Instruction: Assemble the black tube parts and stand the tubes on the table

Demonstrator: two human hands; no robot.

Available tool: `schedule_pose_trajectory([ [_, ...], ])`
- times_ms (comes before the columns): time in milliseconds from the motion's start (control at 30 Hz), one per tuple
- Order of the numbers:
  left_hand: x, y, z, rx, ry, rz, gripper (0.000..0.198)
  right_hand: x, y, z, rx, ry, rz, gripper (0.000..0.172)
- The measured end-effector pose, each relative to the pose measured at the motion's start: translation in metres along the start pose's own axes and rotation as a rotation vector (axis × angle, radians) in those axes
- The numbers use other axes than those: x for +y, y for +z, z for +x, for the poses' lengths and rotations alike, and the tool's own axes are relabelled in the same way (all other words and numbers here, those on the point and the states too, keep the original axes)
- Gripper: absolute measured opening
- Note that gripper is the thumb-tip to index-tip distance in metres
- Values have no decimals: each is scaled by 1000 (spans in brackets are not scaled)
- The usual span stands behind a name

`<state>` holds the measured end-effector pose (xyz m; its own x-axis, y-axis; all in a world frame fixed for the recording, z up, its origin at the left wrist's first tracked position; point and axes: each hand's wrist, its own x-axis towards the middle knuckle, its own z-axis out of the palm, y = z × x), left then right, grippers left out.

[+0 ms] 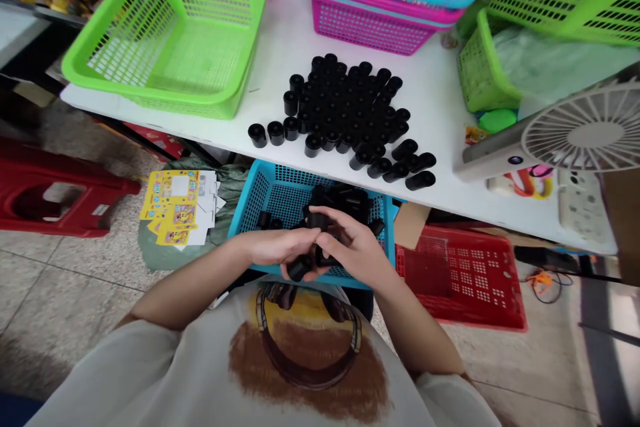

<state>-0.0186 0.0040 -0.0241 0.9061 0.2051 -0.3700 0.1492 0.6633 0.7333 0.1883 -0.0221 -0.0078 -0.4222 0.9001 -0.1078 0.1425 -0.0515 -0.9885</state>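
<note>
Black canisters (340,107) stand in a dense cluster on the white bench (440,113), and more lie heaped in a blue basket (250,213) just below its edge. Over that basket, the right hand (356,252) pinches one canister (316,220) in its fingertips, while the left hand (277,247) curls around another canister (300,270). A green basket (165,33) sits on the bench to the left of the cluster.
</note>
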Motion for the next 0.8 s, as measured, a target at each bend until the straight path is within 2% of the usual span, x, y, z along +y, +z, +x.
schedule_pose_trajectory([
  [67, -5, 2, 1, 13, 84, 24, 85, -4, -1, -2, 68, -61, 66, 41],
  [167, -10, 8, 2, 166, 280, 5, 69, -6, -4, -11, 324, -252, 70, 34],
  [233, -12, 13, 4, 281, 402, -54, 54, -7, -6, -19, 458, -331, 13, 39],
  [267, -13, 16, 4, 321, 445, -91, 50, -6, -6, -23, 485, -354, -17, 45],
  [367, -12, 22, 5, 350, 489, -152, 52, 0, -5, -32, 451, -385, -64, 55],
  [467, -9, 25, 2, 348, 491, -103, 58, 7, -3, -38, 437, -359, -69, 46],
  [567, -4, 29, -1, 353, 565, -40, 56, 10, -4, -41, 437, -337, -80, 39],
  [700, 1, 34, -5, 288, 584, -36, 52, 4, -6, -40, 371, -337, -186, 29],
  [800, 1, 35, -7, 266, 571, -52, 51, -1, -7, -37, 377, -368, -248, 27],
])
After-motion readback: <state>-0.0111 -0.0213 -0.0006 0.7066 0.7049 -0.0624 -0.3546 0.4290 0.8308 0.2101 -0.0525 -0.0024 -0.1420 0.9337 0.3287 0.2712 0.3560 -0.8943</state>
